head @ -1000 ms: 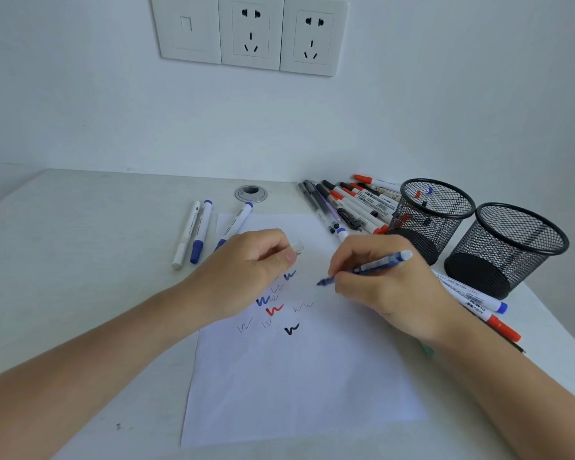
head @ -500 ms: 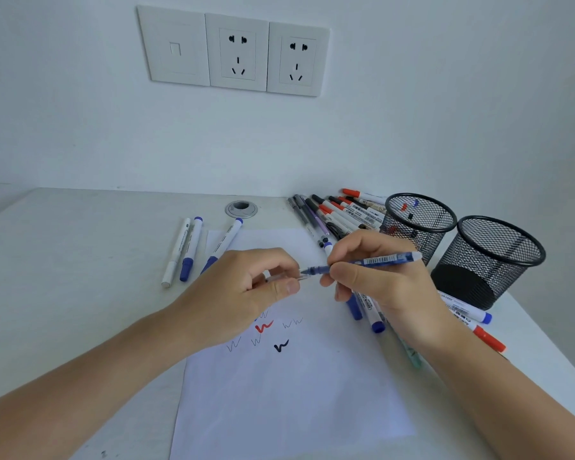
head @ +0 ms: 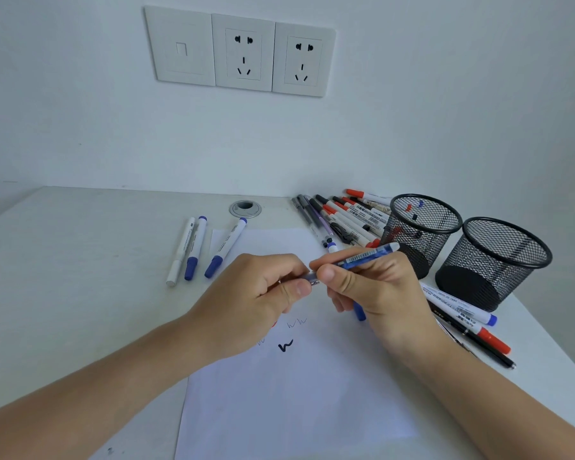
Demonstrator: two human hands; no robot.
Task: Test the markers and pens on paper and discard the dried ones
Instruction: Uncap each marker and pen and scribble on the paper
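- Blue pen (head: pixel 367 256) is held just above the paper (head: pixel 296 410), gripped by the right hand (head: pixel 382 290).
- Its tip end is pinched by the left hand (head: pixel 259 293), so both hands are clamped on it.
- Ink squiggles (head: pixel 285 346) are marked on the paper.

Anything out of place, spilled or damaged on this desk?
Nothing spilled or damaged. Only mild untidiness: pens lie in a loose heap beside the cups, and one marker overlaps the far left corner of the paper. The left hand and right hand hold a blue pen.
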